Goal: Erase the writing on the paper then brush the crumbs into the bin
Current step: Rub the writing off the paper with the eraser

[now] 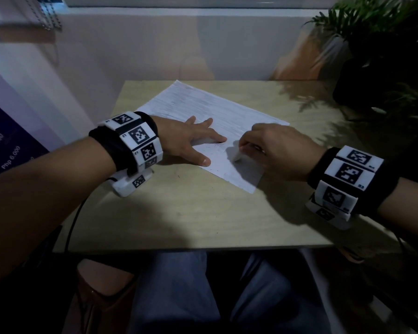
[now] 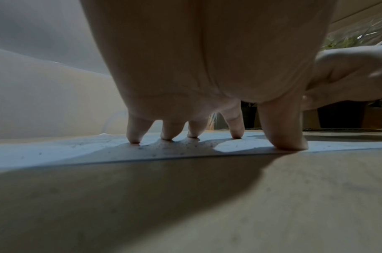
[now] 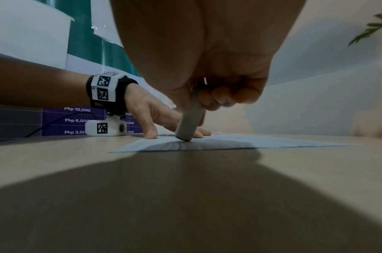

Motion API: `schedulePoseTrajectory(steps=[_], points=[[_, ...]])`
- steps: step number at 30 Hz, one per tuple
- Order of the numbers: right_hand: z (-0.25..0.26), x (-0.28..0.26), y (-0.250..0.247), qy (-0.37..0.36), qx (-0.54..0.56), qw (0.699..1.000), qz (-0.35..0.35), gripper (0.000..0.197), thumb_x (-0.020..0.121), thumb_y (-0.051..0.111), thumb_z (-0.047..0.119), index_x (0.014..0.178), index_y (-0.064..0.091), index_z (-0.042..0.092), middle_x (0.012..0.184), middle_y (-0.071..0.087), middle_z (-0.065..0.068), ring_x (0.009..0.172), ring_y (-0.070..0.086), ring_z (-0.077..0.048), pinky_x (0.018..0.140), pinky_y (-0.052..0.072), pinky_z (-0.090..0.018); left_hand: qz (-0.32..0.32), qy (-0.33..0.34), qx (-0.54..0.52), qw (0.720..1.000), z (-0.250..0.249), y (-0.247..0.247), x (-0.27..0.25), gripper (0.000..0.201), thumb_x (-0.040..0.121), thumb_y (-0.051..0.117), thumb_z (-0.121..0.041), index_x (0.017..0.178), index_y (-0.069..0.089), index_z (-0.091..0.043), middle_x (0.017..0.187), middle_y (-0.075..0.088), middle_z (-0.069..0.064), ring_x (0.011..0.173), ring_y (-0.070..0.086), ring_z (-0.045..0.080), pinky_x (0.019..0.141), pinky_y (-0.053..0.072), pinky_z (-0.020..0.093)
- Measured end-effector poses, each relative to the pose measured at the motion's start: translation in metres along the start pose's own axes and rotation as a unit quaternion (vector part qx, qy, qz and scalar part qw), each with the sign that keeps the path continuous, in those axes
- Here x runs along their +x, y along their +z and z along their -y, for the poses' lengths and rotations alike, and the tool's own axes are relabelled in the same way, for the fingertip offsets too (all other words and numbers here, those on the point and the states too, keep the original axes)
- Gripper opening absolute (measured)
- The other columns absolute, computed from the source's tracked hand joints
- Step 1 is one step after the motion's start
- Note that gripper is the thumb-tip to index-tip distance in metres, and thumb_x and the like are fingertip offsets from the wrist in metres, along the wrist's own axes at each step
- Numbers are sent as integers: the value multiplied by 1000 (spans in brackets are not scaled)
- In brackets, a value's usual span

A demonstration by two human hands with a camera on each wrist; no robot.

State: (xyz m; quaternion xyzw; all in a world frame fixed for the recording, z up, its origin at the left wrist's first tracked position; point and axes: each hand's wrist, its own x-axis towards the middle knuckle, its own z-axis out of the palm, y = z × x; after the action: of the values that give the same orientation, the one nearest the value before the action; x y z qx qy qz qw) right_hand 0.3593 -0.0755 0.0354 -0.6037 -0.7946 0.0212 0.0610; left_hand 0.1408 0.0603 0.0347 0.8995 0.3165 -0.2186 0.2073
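Note:
A white lined sheet of paper (image 1: 217, 112) lies slanted on the pale wooden table (image 1: 179, 213). My left hand (image 1: 193, 138) lies spread on the sheet's near left part, with straight fingers (image 2: 133, 135) and thumb pressing it down. My right hand (image 1: 270, 145) grips a long pale eraser (image 3: 189, 125) held nearly upright, its lower end touching the paper (image 3: 229, 142) just right of the left thumb. Dark eraser crumbs (image 2: 177, 147) speckle the sheet around the left fingertips. Faint pencil marks show near the eraser (image 1: 237, 156). No bin is in view.
A potted plant (image 1: 384, 56) in a dark pot stands at the table's back right corner. A wall runs along the table's far edge. A purple price poster (image 3: 77, 120) hangs at the left. My legs show under the table's near edge.

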Motion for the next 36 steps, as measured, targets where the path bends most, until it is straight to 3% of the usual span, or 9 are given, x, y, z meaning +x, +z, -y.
schedulePoseTrajectory(steps=[6,11,16,20,23,27,30,34,36], points=[[9,-3,2,-67,138,987,52,32,98,48,44,107,70,22,98,64,7,88,59,-15,82,49,-39,-1,0,-1,1000,0,1,1,77,90,59,-66,151,12,-65,168,-19,-13,154,-21,22,125,-2,57],[9,1,1,-17,22,1000,12,30,101,46,37,110,68,20,96,58,3,91,58,-24,78,47,-40,-4,0,-2,1000,-1,1,0,78,90,59,-65,153,13,-62,168,-19,-13,154,-20,23,125,-2,56],[15,-4,1,-74,138,985,67,38,95,43,47,108,70,24,93,59,11,83,54,-11,78,47,-35,-1,-5,-6,1000,-2,0,-1,79,89,60,-65,153,14,-61,169,-18,-12,154,-21,23,125,-2,57],[6,1,1,-11,54,998,22,33,99,44,42,111,69,23,95,58,6,91,59,-23,79,48,-40,-6,-5,-9,1000,-6,0,-4,79,87,54,-72,154,14,-60,169,-17,-13,155,-20,22,125,-3,56],[14,-1,1,-41,75,996,35,52,91,31,57,109,69,25,89,51,13,85,55,-15,75,46,-37,-23,-10,12,1000,-8,1,-3,77,87,51,-74,154,18,-57,170,-14,-11,156,-17,24,125,-4,57],[17,-1,1,-46,139,989,1,33,95,48,49,110,67,25,94,68,12,85,61,-13,78,51,-38,-41,-12,34,998,-13,0,-1,76,90,57,-68,155,23,-47,171,-11,-3,157,-13,26,125,-4,58],[14,0,-2,-3,127,991,-37,23,96,58,44,111,64,28,80,64,19,83,64,-13,75,51,-36,-36,-11,13,999,-11,0,-2,75,92,59,-64,155,21,-47,171,-13,-5,157,-13,24,126,1,56],[19,-3,-4,-38,161,985,41,25,94,58,46,101,71,26,75,65,16,70,57,-3,69,45,-24,-15,-9,16,1000,-10,0,-2,79,93,55,-66,157,9,-55,169,-18,-7,156,-17,23,126,1,54],[17,-1,-4,-39,182,982,40,24,94,59,42,102,74,25,85,71,11,78,61,-5,75,48,-28,-13,-11,15,1000,-9,-1,-2,80,92,54,-67,157,8,-56,169,-19,-7,155,-18,23,126,1,54]])
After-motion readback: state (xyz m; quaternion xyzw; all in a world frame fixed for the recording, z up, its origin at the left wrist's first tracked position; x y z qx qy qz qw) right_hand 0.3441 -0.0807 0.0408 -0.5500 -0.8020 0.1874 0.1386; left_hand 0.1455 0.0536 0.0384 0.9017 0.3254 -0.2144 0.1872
